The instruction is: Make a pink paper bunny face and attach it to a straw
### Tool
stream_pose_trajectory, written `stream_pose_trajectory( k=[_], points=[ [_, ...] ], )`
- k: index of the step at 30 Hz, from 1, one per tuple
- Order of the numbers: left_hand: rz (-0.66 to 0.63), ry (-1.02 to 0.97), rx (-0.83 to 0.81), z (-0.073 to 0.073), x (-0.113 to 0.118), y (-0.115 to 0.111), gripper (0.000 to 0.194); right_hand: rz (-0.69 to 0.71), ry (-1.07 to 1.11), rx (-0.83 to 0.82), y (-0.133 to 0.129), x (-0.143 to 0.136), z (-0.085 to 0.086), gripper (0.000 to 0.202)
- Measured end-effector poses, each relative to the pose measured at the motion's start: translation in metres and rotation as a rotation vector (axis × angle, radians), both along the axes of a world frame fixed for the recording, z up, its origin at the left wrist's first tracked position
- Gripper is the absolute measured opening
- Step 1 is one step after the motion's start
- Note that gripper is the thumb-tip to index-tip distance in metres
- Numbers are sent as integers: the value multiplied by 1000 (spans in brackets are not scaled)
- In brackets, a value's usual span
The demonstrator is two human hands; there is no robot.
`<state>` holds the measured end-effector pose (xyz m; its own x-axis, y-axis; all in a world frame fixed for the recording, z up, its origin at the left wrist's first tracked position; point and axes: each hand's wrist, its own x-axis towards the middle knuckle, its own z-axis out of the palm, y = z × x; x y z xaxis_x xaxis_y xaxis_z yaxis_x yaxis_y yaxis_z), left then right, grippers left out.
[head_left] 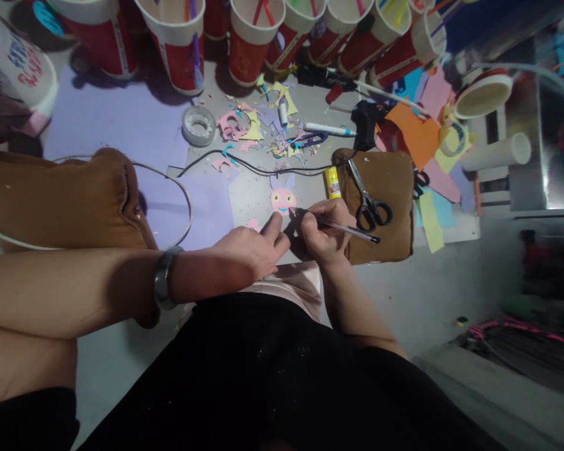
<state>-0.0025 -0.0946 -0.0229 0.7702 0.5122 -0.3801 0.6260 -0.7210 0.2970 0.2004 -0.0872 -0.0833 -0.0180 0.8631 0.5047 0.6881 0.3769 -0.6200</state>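
Note:
A small pink paper animal face (282, 198) with purple ears, yellow eyes and a blue mouth lies on the table in front of me. My left hand (251, 252) presses its fingertips at the lower edge of the face, holding it down; the fingers are bent and close together. Pinched in my right hand (328, 230) is a clear-barrelled pen (350, 230), its tip at the right side of the face. A small pink paper piece (253, 223) rests just beside my left fingers.
Paper scraps (249, 125), a tape roll (198, 125) and a marker (329, 129) lie beyond the face. Scissors (367, 199) rest on a brown cushion (395, 178) beside a glue stick (333, 182). A black cable (267, 171) crosses the table. Red cups (250, 53) line the back.

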Motion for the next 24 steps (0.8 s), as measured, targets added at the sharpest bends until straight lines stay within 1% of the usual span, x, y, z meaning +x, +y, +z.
stream_pose_trajectory(
  k=[6, 10, 14, 20, 24],
  points=[
    [12, -17, -1, -1, 1, 0, 63, 12, -10, 3, 1, -1, 1, 11],
    [21, 10, -30, 5, 1, 1, 62, 13, -12, 17, 1, -2, 2, 12],
    [15, 26, -36, 10, 1, 2, 60, 8, -15, -3, 1, -2, 3, 12],
    [-4, 51, -20, 9, 2, 2, 62, -8, -13, 42, 1, 0, 0, 11],
    [-1, 51, -43, 9, 1, 3, 61, -3, -32, 14, 1, 0, 0, 11]
  ],
)
